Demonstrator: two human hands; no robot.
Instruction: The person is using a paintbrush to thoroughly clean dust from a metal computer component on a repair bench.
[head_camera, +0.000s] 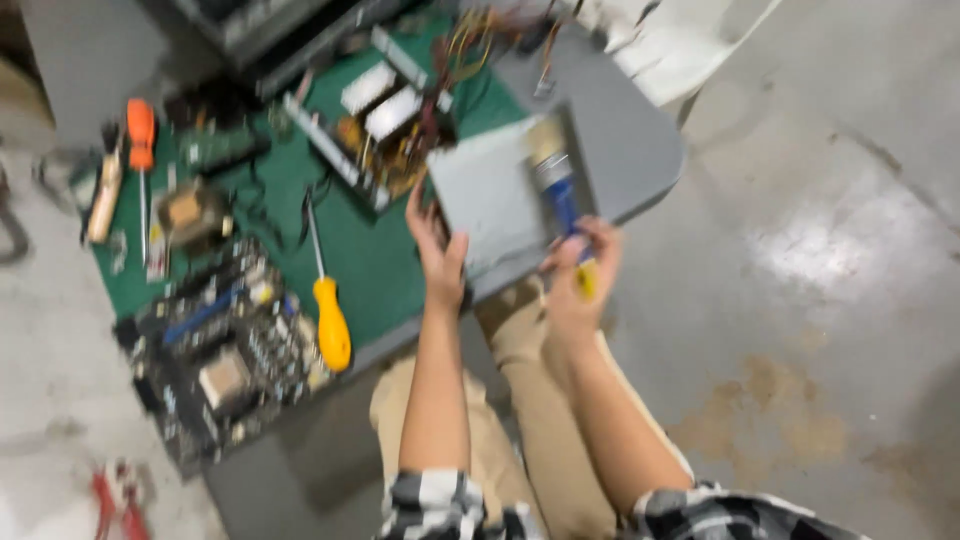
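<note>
Blurred view down onto a low grey table (640, 150) with a green mat (370, 260).

Left hand (440, 255): fingers closed round the near left edge of a grey metal cover (490, 195), holding it tilted up over the table's near edge.

Right hand (580, 275): fingers wrapped round the handle of a paintbrush (558, 185), blue with what looks like a yellow end; bristles lie against the cover's right side.

Just behind the cover on the mat: an opened power unit (385, 125) with bundled coloured wires (480, 40). A yellow-handled screwdriver (328, 310) lies near the left hand, to its left. Beside that, a circuit board (225, 350) overhangs the mat's corner. An orange-handled screwdriver (141, 140) sits at the mat's far left. Red-handled pliers (120, 495) on the concrete floor.

Tan trousers below the hands, checked sleeves at the frame's bottom.
</note>
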